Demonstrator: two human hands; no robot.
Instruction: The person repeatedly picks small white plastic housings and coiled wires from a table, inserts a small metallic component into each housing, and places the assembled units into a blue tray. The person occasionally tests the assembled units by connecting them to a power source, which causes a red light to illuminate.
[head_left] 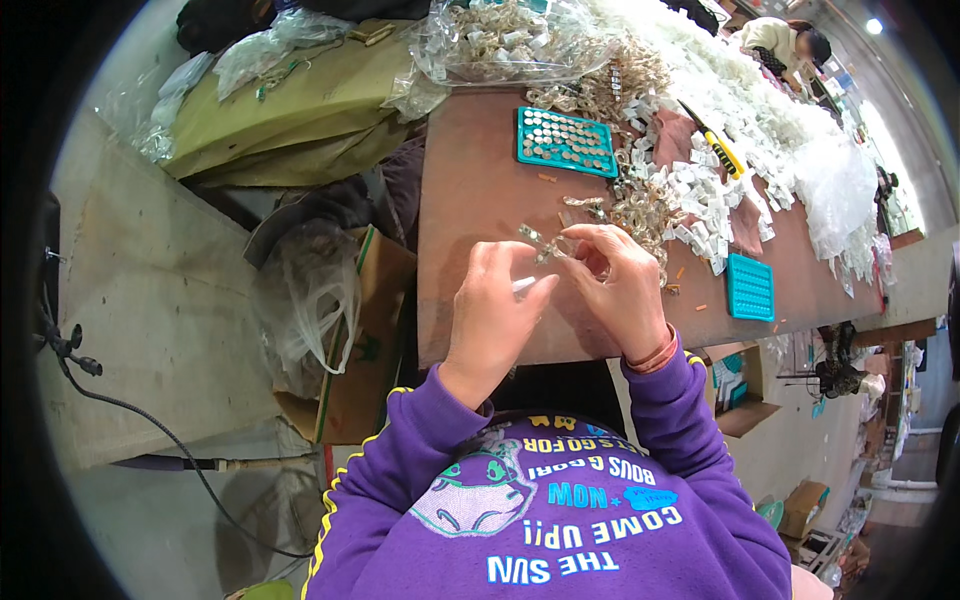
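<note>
A small glossy strip point(540, 243) is held above the brown worktop point(470, 190).
It is pinched by the right hand point(625, 288); the left hand point(497, 315) is curled narrowly beside it, a white slip point(523, 284) at its thumb, its grip unclear. If the pinch is loosened, the thin strip could be lost among tangled beige cords point(645, 212). Shiny round discs point(567, 155) are seated in 1 rigid turquoise tray point(607, 173).
</note>
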